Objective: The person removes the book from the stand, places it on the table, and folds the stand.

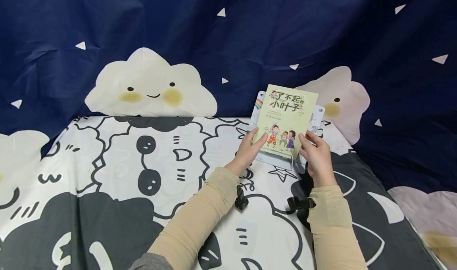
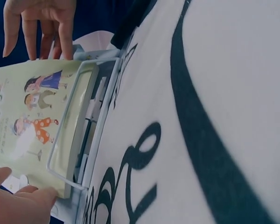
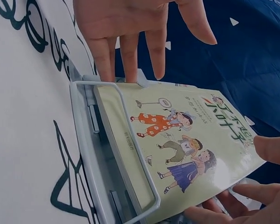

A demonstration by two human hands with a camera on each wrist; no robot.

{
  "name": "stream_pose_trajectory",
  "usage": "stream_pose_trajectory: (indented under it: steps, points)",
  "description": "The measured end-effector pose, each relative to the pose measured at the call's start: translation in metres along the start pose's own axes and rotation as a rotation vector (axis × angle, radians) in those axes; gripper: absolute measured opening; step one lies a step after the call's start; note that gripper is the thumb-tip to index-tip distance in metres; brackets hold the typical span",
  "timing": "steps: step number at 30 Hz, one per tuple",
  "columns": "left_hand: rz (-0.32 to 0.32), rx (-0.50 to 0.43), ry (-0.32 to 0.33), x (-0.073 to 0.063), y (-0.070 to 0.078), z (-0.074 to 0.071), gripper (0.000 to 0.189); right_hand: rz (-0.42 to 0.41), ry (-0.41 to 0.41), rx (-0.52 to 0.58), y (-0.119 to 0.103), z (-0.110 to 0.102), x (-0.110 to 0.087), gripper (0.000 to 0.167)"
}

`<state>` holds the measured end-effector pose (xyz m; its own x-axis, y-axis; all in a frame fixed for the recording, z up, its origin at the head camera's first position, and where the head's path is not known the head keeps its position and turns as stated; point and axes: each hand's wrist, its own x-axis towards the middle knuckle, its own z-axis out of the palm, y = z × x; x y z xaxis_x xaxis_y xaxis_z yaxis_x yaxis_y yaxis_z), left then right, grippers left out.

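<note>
The fingers point(image 3: 130, 56) of the left hand point(image 1: 246, 153) are straight and spaced apart, with their tips at the left side edge of the book point(image 1: 282, 117). The left thumb stands away from these fingers, on the cover side. The fingers point(image 2: 65, 37) of the right hand point(image 1: 319, 157) are likewise straight and meet the opposite side edge; the right thumb is separate from them. Neither hand is curled around the book.

The book is pale green, with a dark Chinese title at the top and cartoon figures below. It leans back, cover outward, on a pale blue stand point(image 1: 276, 161). A white wire loop point(image 3: 157, 199) crosses in front of the lower cover. Printed panels point(image 1: 258, 105) with corner holes project beyond both sides of the book.

The stand is located near the far right corner of the table point(image 1: 125, 163), close to the far edge. The table carries a black-and-white cartoon cloth point(image 1: 192, 171). Beige sleeves point(image 1: 200, 206) cover the forearms, with a black wrist mount point(image 1: 241, 200) at each wrist. Beyond the far edge hangs a dark blue curtain point(image 1: 250, 32) printed with clouds and white triangles.
</note>
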<state>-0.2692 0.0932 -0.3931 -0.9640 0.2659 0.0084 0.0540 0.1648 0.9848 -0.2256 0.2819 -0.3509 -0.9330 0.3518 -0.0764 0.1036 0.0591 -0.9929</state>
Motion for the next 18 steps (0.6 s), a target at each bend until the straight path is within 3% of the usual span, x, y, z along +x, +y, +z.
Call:
stream_pose_trajectory:
  steps: [12,18]
  points:
    - [-0.045,-0.110,-0.022,0.002,0.003,0.008,0.072,0.064,-0.008,0.059,-0.003,-0.010,0.001,0.068]
    - [-0.017,-0.096,-0.038,-0.001,0.007,0.012,0.073,0.049,0.003,0.068,-0.006,-0.014,0.001,0.068]
